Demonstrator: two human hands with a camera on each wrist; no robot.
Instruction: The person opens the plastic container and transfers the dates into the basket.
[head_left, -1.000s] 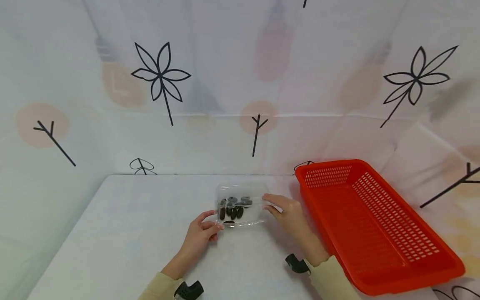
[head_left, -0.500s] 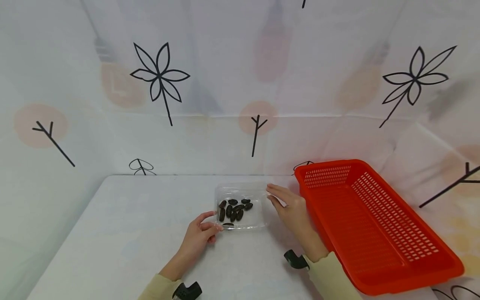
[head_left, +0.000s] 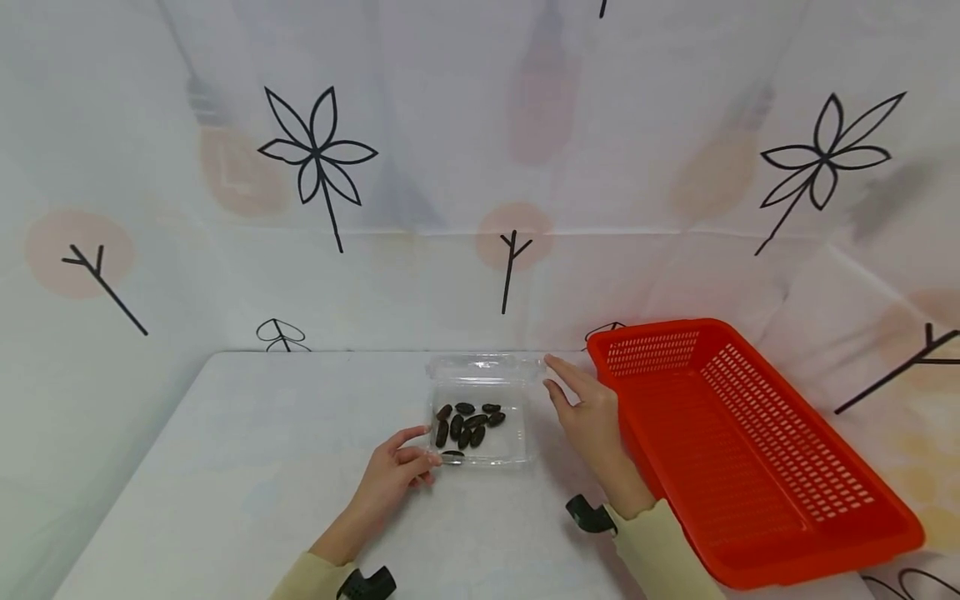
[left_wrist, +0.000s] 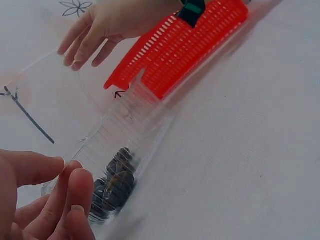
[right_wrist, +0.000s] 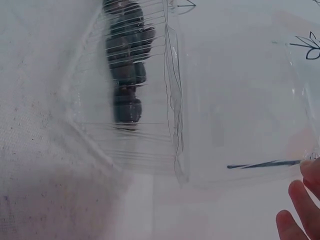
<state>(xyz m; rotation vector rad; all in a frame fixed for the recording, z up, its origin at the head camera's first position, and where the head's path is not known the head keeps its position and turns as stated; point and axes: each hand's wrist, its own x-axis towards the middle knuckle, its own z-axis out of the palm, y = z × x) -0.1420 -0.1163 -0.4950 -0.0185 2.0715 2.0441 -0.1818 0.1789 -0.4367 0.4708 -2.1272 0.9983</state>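
Note:
A clear plastic clamshell box (head_left: 510, 442) sits on the white table, its lid (head_left: 480, 367) raised at the far side. Inside its base lie several dark, wrinkled oval pieces, like dried fruit (head_left: 457, 427), mostly toward the left. My left hand (head_left: 397, 467) pinches the box's near left edge between thumb and fingers; the left wrist view shows the thumb and index finger meeting at the rim. At the lid's right corner, my right hand (head_left: 592, 417) has extended fingers, with the index fingertip at the lid's edge and the thumb apart from it.
Right of the box stands a red perforated plastic basket (head_left: 750, 467), close beside my right forearm. A printed cloth (head_left: 420, 167) hangs behind the table's far edge. Each wrist carries a small black device (head_left: 588, 514).
The lid has swung up and away from over the dark pieces, with my right hand moving up and slightly right along with it. My left hand stays at the near left edge.

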